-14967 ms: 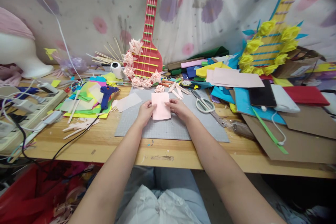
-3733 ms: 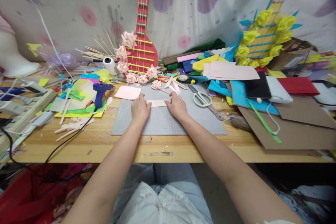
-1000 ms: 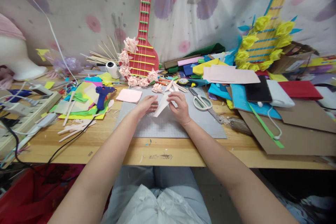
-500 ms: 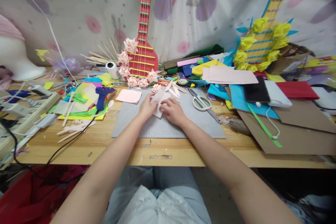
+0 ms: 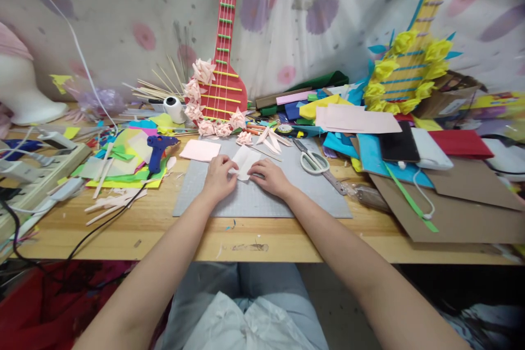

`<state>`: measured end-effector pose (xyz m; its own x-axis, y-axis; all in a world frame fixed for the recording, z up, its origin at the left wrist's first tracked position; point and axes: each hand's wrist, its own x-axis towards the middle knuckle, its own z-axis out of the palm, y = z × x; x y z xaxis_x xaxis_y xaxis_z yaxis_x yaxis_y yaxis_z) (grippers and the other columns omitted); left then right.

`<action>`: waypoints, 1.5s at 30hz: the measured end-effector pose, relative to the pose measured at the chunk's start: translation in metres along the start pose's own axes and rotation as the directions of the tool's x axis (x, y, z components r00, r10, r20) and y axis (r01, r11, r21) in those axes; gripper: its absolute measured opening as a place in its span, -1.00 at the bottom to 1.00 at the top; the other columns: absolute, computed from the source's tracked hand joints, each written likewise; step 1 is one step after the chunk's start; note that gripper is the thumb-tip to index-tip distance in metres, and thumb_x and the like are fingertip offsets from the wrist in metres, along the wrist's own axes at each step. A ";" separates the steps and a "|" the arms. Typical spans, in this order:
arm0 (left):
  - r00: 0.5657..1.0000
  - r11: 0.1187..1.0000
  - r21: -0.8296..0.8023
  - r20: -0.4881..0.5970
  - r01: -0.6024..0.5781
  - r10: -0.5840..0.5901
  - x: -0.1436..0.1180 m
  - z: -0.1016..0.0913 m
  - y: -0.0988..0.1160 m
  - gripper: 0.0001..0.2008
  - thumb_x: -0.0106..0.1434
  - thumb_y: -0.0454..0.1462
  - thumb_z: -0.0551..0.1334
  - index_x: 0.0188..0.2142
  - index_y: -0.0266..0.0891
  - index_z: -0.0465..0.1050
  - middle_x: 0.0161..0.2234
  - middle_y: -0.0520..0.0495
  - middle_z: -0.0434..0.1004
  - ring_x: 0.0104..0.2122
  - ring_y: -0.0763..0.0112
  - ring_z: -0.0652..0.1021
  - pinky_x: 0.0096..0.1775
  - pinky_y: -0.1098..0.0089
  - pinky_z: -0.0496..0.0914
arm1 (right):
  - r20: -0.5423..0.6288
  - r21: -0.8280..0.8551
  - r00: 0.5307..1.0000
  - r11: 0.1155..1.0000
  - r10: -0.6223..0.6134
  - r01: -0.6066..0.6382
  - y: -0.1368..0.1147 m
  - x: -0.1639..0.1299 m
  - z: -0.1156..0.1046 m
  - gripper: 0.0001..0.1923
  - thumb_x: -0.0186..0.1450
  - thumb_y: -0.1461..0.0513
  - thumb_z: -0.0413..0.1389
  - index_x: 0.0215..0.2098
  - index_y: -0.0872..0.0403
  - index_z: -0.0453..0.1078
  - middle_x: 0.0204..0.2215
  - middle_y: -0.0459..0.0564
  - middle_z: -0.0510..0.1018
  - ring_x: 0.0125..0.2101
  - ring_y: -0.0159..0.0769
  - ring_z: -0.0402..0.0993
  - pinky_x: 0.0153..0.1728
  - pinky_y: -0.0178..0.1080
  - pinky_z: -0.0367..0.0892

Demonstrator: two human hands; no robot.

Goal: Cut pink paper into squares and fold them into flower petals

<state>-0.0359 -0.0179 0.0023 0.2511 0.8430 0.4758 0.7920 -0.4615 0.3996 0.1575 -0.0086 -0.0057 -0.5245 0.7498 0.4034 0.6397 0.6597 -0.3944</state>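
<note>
A small folded piece of pale pink paper [image 5: 245, 162] lies on the grey cutting mat [image 5: 287, 197]. My left hand [image 5: 219, 176] pinches its left side and my right hand [image 5: 268, 176] presses its right edge down onto the mat. A second pink paper square [image 5: 200, 150] rests at the mat's far left corner. Finished pink paper flowers [image 5: 245, 137] and narrow folded pink strips [image 5: 270, 140] lie just beyond my hands.
A red cardboard guitar [image 5: 222, 65] with pink flowers leans on the back wall. Scissors [image 5: 315, 163] lie right of the mat, a blue glue gun [image 5: 158, 147] on coloured paper scraps to the left. Cardboard sheets [image 5: 455, 213] and a power strip [image 5: 36, 175] flank the bench.
Over the last second the paper, lifted and turned between my fingers, came back down onto the mat. Both hands now press it flat. Earlier it was a wider sheet, then a narrow strip.
</note>
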 end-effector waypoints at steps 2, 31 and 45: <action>0.999 1.000 0.026 0.039 -0.002 0.001 -0.003 0.000 0.001 -0.86 0.03 -0.32 0.17 -0.36 -0.17 0.44 -0.26 -0.09 0.28 -0.17 0.28 0.32 -0.08 0.26 0.23 | -0.012 0.029 1.000 0.999 0.020 -0.019 -0.001 0.000 0.000 -0.83 0.18 0.26 0.08 -0.24 0.05 0.40 -0.23 -0.01 0.43 -0.19 -0.32 0.26 -0.16 -0.28 0.18; 0.988 0.991 0.074 0.095 0.114 -0.121 -0.003 0.005 0.003 -0.91 0.01 -0.30 0.18 -0.46 -0.15 0.46 -0.33 -0.06 0.35 -0.18 0.25 0.35 -0.10 0.20 0.18 | 0.032 -0.009 0.934 0.934 0.356 -0.356 -0.008 0.017 0.009 -0.84 0.19 0.14 0.04 -0.40 0.05 0.38 -0.27 -0.09 0.39 -0.37 -0.43 0.32 -0.38 -0.35 0.15; 0.981 0.981 0.094 0.081 0.170 -0.177 -0.002 0.005 0.005 -0.93 -0.02 -0.29 0.20 -0.48 -0.15 0.45 -0.33 -0.05 0.36 -0.17 0.23 0.35 -0.09 0.18 0.18 | 0.038 -0.142 0.889 0.883 0.456 -0.447 -0.021 0.025 0.008 -0.80 0.20 0.10 0.01 -0.41 0.05 0.36 -0.25 -0.06 0.39 -0.32 -0.35 0.35 -0.41 -0.32 0.16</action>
<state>-0.0294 -0.0201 -0.0006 0.1508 0.9311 0.3322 0.8720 -0.2835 0.3989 0.1268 -0.0036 0.0061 -0.1959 0.9694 0.1477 0.8792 0.2403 -0.4114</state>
